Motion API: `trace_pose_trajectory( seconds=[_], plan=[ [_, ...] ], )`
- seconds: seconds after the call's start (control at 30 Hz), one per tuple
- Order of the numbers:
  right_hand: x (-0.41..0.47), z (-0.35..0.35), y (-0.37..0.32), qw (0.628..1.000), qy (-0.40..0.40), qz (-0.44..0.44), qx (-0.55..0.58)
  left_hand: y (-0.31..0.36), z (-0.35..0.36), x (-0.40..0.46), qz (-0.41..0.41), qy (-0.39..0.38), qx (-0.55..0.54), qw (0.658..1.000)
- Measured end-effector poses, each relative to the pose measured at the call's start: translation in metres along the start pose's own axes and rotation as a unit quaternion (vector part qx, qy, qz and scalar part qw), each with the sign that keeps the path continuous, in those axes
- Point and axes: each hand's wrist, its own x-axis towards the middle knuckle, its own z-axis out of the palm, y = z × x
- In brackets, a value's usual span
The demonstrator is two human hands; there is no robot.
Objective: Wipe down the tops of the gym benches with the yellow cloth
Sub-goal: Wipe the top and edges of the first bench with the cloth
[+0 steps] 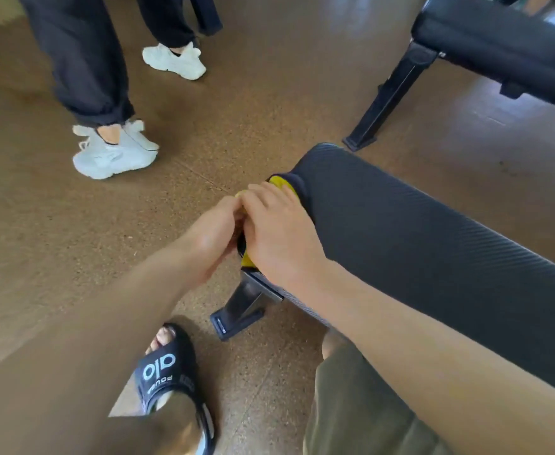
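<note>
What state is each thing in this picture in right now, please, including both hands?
Yellow cloth: bunched at the end of the near bench, mostly hidden under the hands.
Right hand: pressed over the cloth.
Left hand: closed beside the right hand, touching it; grip on the cloth unclear.
Near bench: upright, top bare beyond the hands.
Far bench: upright, untouched.
Bystander's sneakers: planted on the floor, well apart from the benches.

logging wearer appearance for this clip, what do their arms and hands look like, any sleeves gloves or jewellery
Both forearms are bare: no sleeves reach into view. The left hand and right hand have no gloves, and no rings, watch or wristband show on the parts visible. Fingers are partly hidden where the hands meet, so rings there cannot be ruled out.
</note>
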Motion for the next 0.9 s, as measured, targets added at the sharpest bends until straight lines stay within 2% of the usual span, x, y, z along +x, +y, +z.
trace_pose_trajectory(
  seconds=[0.07, 0.2, 0.3, 0.43, 0.67, 0.83, 0.9],
  plan=[
    [-0.045, -0.013, -0.005, 0.999, -0.039, -0.021, 0.024, -0.001, -0.004, -0.004, -0.013, -0.025, -0.074, 0.997],
    [-0.093, -0.031, 0.022, 0.997, -0.050, -0.061, 0.006, 0.007, -0.010, -0.001, -0.066, -0.048, -0.098, 0.992],
    [-0.057, -0.032, 0.037, 0.997, -0.045, -0.058, 0.009, 0.010, -0.011, 0.001, -0.075, -0.063, -0.098, 0.990],
    [0.011, -0.023, 0.035, 0.999, -0.011, 0.032, 0.005, 0.008, -0.012, 0.003, -0.076, -0.053, -0.108, 0.990],
    [-0.093, -0.029, 0.012, 0.991, -0.058, -0.122, -0.004, 0.012, -0.019, 0.000, -0.089, -0.014, -0.068, 0.994],
    [-0.034, -0.011, -0.003, 0.963, -0.096, -0.242, -0.074, 0.017, -0.018, 0.004, -0.105, 0.001, -0.053, 0.993],
    [-0.015, -0.003, -0.014, 0.959, -0.101, -0.246, -0.098, 0.016, -0.024, 0.005, -0.098, 0.024, -0.033, 0.994]
  ],
)
